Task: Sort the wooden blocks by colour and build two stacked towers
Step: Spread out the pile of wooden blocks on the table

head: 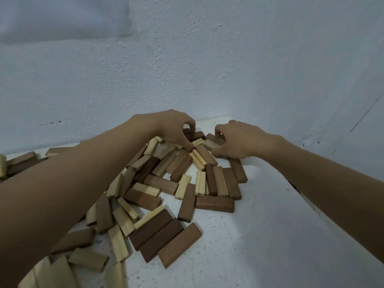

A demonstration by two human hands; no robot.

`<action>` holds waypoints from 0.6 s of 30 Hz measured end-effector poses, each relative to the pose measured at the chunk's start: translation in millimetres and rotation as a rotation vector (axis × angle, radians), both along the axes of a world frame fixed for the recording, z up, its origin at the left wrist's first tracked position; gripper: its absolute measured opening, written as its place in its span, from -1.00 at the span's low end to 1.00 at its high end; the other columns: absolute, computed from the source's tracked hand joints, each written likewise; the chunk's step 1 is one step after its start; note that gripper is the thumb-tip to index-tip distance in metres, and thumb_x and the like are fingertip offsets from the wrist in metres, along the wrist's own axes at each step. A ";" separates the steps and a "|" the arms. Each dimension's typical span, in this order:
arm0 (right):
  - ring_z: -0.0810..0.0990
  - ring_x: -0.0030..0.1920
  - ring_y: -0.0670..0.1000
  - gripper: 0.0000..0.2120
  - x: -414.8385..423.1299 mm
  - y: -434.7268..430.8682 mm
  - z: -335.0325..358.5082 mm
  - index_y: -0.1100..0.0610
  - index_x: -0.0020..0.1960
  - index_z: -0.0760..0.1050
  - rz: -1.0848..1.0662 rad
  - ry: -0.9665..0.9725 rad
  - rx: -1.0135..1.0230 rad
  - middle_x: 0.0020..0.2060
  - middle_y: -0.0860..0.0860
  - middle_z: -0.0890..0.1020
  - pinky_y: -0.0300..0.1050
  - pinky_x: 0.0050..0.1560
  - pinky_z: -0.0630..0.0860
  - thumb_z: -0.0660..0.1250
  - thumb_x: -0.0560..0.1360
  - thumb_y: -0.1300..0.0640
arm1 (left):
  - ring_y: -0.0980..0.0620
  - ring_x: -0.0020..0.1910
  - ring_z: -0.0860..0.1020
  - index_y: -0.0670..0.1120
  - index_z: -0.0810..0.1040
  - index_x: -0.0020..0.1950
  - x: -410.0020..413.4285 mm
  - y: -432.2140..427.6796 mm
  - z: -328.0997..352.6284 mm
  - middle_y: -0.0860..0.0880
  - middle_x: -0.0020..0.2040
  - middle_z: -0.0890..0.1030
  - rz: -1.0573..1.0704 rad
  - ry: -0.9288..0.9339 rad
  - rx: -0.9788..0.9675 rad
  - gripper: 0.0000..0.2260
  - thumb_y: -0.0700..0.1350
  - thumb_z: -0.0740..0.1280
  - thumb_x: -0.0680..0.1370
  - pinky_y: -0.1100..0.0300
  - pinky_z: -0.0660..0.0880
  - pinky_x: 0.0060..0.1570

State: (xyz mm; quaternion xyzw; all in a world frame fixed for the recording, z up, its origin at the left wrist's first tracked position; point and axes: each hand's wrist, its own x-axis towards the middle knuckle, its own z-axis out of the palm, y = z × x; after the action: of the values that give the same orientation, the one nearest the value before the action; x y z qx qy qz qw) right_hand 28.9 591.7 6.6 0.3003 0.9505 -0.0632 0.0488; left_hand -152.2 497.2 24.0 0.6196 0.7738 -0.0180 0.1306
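Dark & pale blocks (166, 183) lie mixed in a heap across centre + lower left of frame on the white table (259, 235), no towers yet; at top centre the left hand (176, 129) curls round a dark block (195, 135), and the right hand (239, 142) just beside it pinches a second dark block (215, 138). Risk imo: both sit wedged among neighbours, so a pull could drag pale ones along or scatter the heap. No legible writing; the mark on one pale block (200, 183) is too small to read.

Both bare forearms are reaching forward and converging. The left hand (176, 129) is pinching a brown block (195, 135) between curled fingers and thumb. The right hand (239, 142), knuckles up, is gripping a second brown block (214, 138).
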 end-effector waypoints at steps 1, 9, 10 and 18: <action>0.50 0.02 0.07 -0.53 1.3 -0.8 -0.2 0.02 0.21 0.45 -0.007 0.006 -0.001 0.08 0.02 0.47 -0.06 -0.12 0.37 0.34 0.48 -0.28 | 0.02 0.10 0.43 0.07 0.53 0.29 -0.3 0.5 -0.2 0.10 0.12 0.42 -0.005 -0.005 0.002 -0.56 0.15 0.51 0.47 0.13 0.39 0.08; 0.53 0.01 0.04 -0.53 15.9 -7.5 1.3 0.05 0.23 0.47 -0.051 0.164 -0.109 0.02 0.00 0.51 0.02 0.03 0.53 0.35 0.49 -0.26 | -0.02 0.10 0.46 0.00 0.53 0.31 -0.7 -7.0 -11.6 0.00 0.07 0.47 -0.049 -0.031 0.147 -0.56 0.08 0.52 0.49 0.14 0.36 0.02; 0.53 -0.01 0.03 -0.54 17.6 -8.3 2.2 0.05 0.23 0.47 -0.061 0.194 -0.125 0.00 -0.01 0.51 0.02 0.02 0.54 0.36 0.50 -0.23 | -0.03 0.10 0.47 0.00 0.53 0.30 -0.8 -9.3 -10.7 -0.01 0.07 0.48 -0.050 -0.039 0.170 -0.57 0.08 0.52 0.49 0.14 0.37 0.01; 0.51 -0.05 -0.04 -0.57 22.0 -41.0 17.4 -0.05 0.24 0.43 -0.013 0.475 -0.183 0.00 -0.05 0.45 -0.07 -0.08 0.50 0.37 0.48 -0.23 | 0.04 0.04 0.53 0.14 0.51 0.24 -0.1 -76.0 28.1 0.02 0.08 0.48 0.040 -0.106 0.410 -0.66 0.12 0.48 0.51 0.13 0.48 0.06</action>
State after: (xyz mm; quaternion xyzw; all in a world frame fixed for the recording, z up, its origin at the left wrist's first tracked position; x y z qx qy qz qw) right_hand 50.9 550.6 24.1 0.2776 0.9236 -0.2181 -0.1493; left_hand -152.3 421.2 52.1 0.6179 0.7654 0.1750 0.0427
